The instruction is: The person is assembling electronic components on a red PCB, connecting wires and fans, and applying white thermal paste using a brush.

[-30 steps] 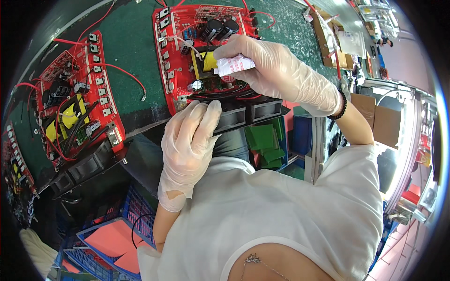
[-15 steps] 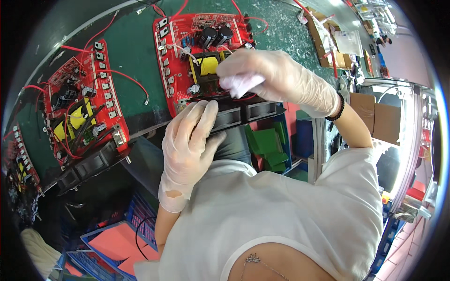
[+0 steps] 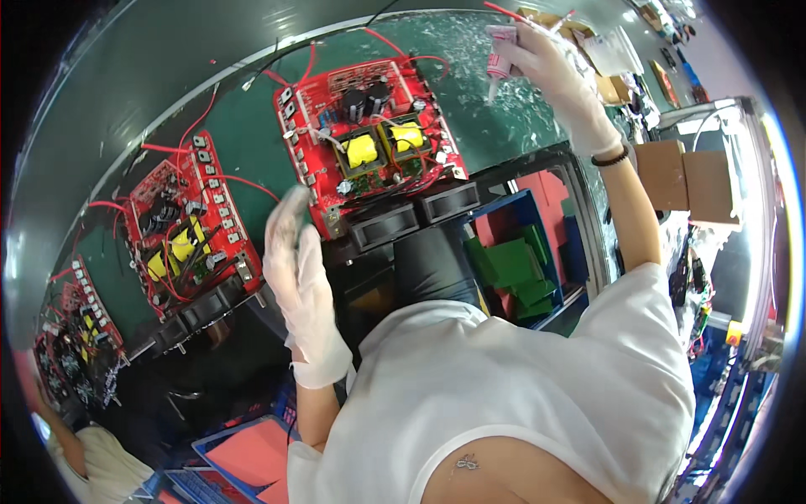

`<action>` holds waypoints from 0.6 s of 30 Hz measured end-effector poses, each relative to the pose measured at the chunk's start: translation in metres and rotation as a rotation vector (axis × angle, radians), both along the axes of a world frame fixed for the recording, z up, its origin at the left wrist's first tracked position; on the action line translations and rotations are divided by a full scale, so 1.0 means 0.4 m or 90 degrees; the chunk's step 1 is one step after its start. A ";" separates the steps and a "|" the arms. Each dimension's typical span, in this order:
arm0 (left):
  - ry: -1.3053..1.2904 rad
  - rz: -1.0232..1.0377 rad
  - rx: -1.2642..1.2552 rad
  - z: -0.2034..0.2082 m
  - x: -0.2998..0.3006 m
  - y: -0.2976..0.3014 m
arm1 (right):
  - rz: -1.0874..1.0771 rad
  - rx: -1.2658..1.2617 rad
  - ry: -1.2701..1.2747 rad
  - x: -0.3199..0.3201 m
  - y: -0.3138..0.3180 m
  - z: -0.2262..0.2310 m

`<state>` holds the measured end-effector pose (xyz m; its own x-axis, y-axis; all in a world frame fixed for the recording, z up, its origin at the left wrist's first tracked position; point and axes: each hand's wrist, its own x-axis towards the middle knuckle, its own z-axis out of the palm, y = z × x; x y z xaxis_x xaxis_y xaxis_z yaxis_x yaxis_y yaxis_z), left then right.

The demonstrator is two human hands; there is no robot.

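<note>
The two hands are well apart, both in thin, see-through gloves. The right hand (image 3: 537, 60) reaches out over the far right part of the table (image 3: 243, 143), its fingers closed around a small white tube (image 3: 502, 49) with pinkish-red print; the tube's narrow nozzle (image 3: 493, 89) points down toward the green top, and I cannot tell whether its tip touches. A black beaded band (image 3: 610, 157) circles the right wrist. The left hand (image 3: 300, 273) is raised near the front edge of the table, fingers extended and loosely parted from the thumb. Its fingertips are just beside the left edge of the middle red circuit board (image 3: 369, 126); whether they touch it I cannot tell. That board lies on the table to the left of the tube, bearing two yellow-wrapped coils (image 3: 362, 151) and dark round capacitors, with two black fans (image 3: 384, 228) along its near edge. To its left lies a second red circuit board (image 3: 195, 220) of like build, with a red wire (image 3: 239, 181) curving toward the left hand, and farther left a third board (image 3: 92, 311). Below the table's edge, green sheets (image 3: 519, 269) sit in a blue bin (image 3: 508, 204). At the lower left, another person's arm (image 3: 71, 449) shows.
</note>
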<state>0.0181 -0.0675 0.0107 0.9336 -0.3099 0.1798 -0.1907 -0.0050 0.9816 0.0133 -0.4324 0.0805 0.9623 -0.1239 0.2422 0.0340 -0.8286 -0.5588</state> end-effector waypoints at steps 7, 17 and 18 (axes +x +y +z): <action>0.087 -0.056 -0.002 0.008 0.107 -0.076 | -0.188 -0.068 -0.027 -0.062 0.084 -0.039; -0.143 -0.104 0.097 -0.004 0.165 -0.148 | 0.030 0.283 -0.126 -0.022 0.260 -0.134; -0.061 -0.119 0.041 0.002 0.165 -0.162 | 0.050 0.285 -0.127 -0.020 0.271 -0.125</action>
<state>0.0841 -0.1321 0.0116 0.8379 -0.4902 0.2399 -0.2870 -0.0220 0.9577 0.0053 -0.3242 0.0304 0.9132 -0.1870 0.3620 0.2290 -0.4994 -0.8356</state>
